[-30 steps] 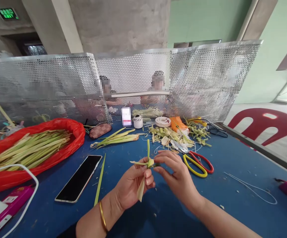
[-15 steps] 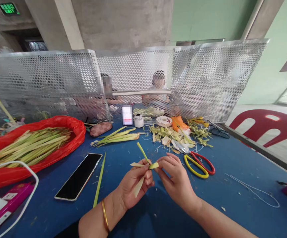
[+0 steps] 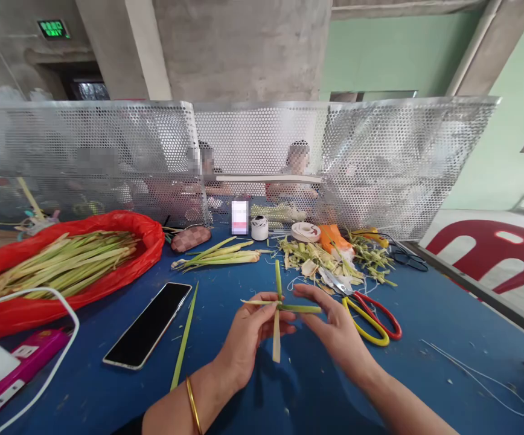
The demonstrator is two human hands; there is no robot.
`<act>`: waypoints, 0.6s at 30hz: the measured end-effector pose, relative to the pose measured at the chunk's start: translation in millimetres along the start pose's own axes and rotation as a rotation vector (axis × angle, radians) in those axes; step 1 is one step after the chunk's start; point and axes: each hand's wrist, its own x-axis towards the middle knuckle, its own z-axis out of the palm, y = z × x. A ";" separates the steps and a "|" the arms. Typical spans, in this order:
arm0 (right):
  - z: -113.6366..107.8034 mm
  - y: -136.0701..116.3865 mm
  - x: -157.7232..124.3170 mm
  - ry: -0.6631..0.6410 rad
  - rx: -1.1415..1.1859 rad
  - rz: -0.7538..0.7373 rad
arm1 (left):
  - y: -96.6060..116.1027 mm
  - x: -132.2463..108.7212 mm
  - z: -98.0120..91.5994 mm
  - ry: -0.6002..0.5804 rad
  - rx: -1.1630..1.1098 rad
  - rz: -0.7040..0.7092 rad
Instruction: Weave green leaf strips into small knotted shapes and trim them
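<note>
Pinched at its crossing by my left hand [image 3: 244, 338] is a cross of folded leaf strips [image 3: 277, 341]. Its upper and right arms are green, while the left and lower ones are paler. My right hand [image 3: 337, 329] is beside the right arm of the cross, thumb and fingers apart, holding nothing. Scissors [image 3: 365, 311] with one yellow and one red handle lie just beyond it. On the table to the left of my left hand lies a single long green leaf strip [image 3: 184, 338].
A red plastic bag [image 3: 151, 238] full of leaf strips sits at left, near a phone [image 3: 148, 326] and a purple power strip [image 3: 22, 368]. A leaf bundle [image 3: 221, 257], trimmings [image 3: 316, 257] and a tape roll [image 3: 306, 232] lie before the perforated screen [image 3: 257, 139].
My right hand has let go of the strip and moved slightly away, its fingers spreading. The right arm of the cross now sticks out straight. The view has tilted up a little.
</note>
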 end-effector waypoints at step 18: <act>-3.2 -1.8 0.8 -0.051 -0.039 0.021 | -17.3 -3.5 5.2 -0.105 0.398 0.018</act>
